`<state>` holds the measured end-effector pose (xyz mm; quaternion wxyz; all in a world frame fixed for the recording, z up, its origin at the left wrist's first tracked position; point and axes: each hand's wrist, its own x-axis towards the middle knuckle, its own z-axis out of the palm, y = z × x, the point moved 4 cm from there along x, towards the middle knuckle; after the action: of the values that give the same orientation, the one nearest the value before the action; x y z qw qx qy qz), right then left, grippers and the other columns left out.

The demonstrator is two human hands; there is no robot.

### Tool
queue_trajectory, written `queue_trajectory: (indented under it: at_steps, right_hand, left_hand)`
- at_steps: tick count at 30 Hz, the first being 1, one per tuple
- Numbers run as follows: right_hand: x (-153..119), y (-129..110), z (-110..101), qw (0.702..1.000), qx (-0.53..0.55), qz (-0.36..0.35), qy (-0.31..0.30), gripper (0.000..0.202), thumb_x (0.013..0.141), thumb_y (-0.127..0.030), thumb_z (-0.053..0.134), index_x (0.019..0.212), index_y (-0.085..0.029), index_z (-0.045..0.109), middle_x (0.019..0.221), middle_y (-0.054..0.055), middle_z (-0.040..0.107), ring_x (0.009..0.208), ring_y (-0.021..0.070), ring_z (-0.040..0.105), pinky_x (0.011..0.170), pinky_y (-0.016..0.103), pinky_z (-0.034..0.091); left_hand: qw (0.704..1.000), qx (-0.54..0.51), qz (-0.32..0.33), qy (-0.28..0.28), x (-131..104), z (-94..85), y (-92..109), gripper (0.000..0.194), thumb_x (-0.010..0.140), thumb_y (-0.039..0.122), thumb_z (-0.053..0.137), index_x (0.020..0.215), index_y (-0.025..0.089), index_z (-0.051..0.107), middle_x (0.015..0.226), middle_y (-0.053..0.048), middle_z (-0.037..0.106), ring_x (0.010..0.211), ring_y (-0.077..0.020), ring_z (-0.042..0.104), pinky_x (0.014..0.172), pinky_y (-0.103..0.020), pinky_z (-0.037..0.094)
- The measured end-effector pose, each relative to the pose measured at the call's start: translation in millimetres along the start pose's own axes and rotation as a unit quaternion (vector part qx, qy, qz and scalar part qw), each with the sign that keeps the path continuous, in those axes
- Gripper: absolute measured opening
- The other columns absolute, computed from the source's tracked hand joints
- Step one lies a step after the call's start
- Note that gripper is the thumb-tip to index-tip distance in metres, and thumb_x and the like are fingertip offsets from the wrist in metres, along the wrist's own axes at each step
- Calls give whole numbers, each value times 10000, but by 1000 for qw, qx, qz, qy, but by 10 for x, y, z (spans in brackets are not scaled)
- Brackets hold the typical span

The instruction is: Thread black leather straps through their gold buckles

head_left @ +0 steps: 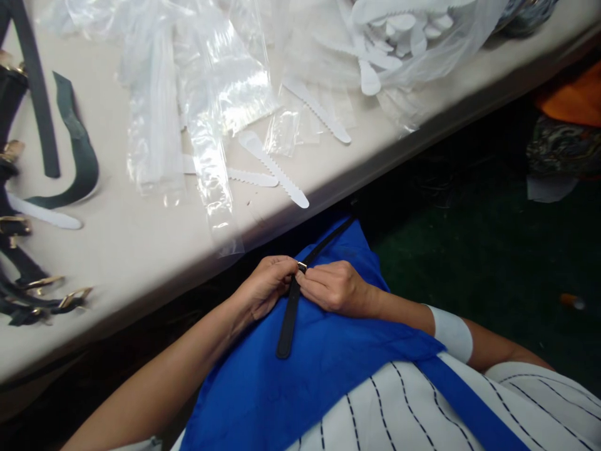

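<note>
A narrow black belt lies across the blue apron on my lap, its rounded end toward me and its other part running up past the knees. My left hand pinches the belt at its small metal buckle. From the other side, my right hand grips the belt just by the same buckle. Both sets of fingertips nearly meet there and hide part of the strap and any loop under them.
On the table lie clear plastic sleeves and several white notched strips. More strips fill a clear bag. Black belts with gold buckles are heaped at the left, beside a curled dark strap. The table edge runs just beyond my hands.
</note>
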<state>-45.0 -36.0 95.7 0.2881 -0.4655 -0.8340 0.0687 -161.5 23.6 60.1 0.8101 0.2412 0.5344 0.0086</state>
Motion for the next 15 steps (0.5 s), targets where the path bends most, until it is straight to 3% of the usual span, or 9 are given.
queue_trajectory:
  at_steps: [8, 12, 15]
  right_hand:
    - [-47, 21, 96, 998, 54, 26, -4, 214, 918, -131, 493, 748, -159, 619, 643, 15, 619, 575, 118, 565, 553, 259, 429]
    - [-131, 52, 94, 992, 109, 56, -4, 162, 911, -145, 501, 868, -158, 656, 675, 37, 652, 605, 129, 595, 566, 246, 461]
    - [-145, 60, 93, 988, 142, 60, -16, 171, 910, -156, 506, 825, -170, 654, 646, 32, 644, 584, 127, 589, 560, 241, 460]
  left_hand:
    - [997, -51, 25, 47, -9, -8, -131, 59, 554, 208, 612, 556, 169, 568, 469, 35, 513, 445, -86, 447, 467, -212, 328]
    - [995, -17, 68, 67, 56, -43, -214, 98, 539, 247, 626, 585, 161, 630, 458, 53, 501, 428, -69, 403, 444, -201, 289]
    - [993, 3, 86, 76, 90, -69, -267, 102, 531, 253, 618, 575, 163, 636, 450, 61, 487, 422, -65, 390, 441, -198, 288]
